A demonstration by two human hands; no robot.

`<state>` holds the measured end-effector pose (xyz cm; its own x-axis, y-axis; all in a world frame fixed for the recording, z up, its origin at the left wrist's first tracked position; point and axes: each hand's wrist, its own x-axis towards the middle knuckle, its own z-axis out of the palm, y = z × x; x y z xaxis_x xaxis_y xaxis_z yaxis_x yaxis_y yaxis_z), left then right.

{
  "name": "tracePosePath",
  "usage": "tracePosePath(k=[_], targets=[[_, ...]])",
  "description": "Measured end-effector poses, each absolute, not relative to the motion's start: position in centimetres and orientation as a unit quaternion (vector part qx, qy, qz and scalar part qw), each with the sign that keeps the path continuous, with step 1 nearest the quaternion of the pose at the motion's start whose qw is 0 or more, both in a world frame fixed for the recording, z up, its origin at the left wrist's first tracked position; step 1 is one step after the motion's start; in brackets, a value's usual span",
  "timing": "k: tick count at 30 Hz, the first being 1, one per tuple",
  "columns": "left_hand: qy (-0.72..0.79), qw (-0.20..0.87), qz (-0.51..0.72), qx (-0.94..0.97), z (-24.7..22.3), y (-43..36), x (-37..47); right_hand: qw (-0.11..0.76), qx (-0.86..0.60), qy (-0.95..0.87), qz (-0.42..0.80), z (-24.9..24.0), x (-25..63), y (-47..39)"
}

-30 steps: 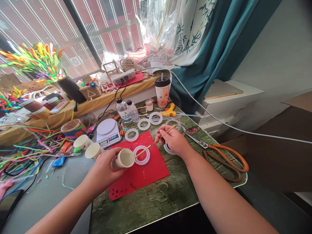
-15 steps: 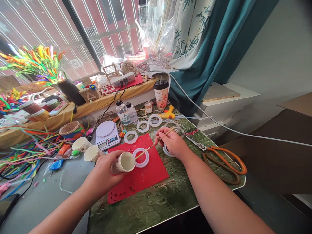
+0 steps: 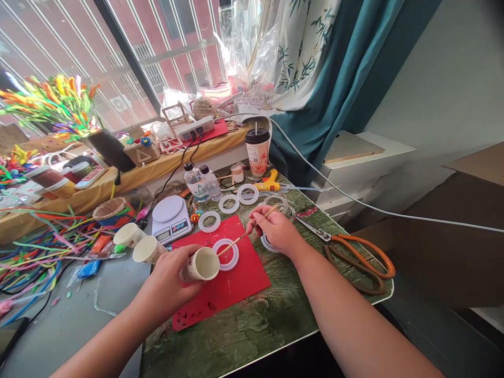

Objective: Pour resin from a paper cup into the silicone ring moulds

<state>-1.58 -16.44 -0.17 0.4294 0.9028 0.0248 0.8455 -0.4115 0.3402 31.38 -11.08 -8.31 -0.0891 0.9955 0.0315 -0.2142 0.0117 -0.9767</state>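
My left hand (image 3: 175, 270) is wrapped round a paper cup (image 3: 205, 264), tilted with its mouth toward the right. A thin wooden stick (image 3: 235, 242) is pinched between the fingers of my right hand (image 3: 271, 227). The stick's lower end is near the cup's rim, over a white ring-shaped mold (image 3: 226, 254) on the red sheet (image 3: 244, 275). Whether the tip touches the rim or the mold, I cannot tell. Another white ring mold (image 3: 266, 243) lies partly hidden beneath my right hand. Three more rings, one of them this ring (image 3: 209, 222), lie behind the sheet.
Large orange-handled scissors (image 3: 362, 252) lie to the right. A kitchen scale (image 3: 171, 218), two clear bottles (image 3: 196, 184), a yellow glue gun (image 3: 270, 181) and a lidded drink cup (image 3: 258, 151) stand behind. Two paper cups (image 3: 147, 249) and colorful pipe cleaners (image 3: 39, 241) are at the left.
The view has shifted slightly, so the scene sits a little farther left. Both hands keep their holds on the cup and the stick, with almost no movement between them.
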Motion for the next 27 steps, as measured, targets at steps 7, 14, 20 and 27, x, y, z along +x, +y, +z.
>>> tracePosePath(k=[7, 14, 20, 27], targets=[[0.510, 0.131, 0.106, 0.843, -0.3, -16.5, -1.1, 0.534, -0.411, -0.473, 0.568, -8.4, 31.3, -11.0], [0.505, 0.123, 0.111, 0.847, -0.2, -16.2, -0.6, 0.534, -0.409, -0.473, 0.568, -8.5, 31.2, -10.9], [0.499, 0.123, 0.114, 0.850, -0.2, -16.2, -0.1, 0.532, -0.411, -0.474, 0.568, -8.5, 31.2, -10.9], [0.497, 0.122, 0.112, 0.852, -0.2, -16.0, 0.1, 0.532, -0.408, -0.473, 0.572, -8.3, 31.3, -10.9]])
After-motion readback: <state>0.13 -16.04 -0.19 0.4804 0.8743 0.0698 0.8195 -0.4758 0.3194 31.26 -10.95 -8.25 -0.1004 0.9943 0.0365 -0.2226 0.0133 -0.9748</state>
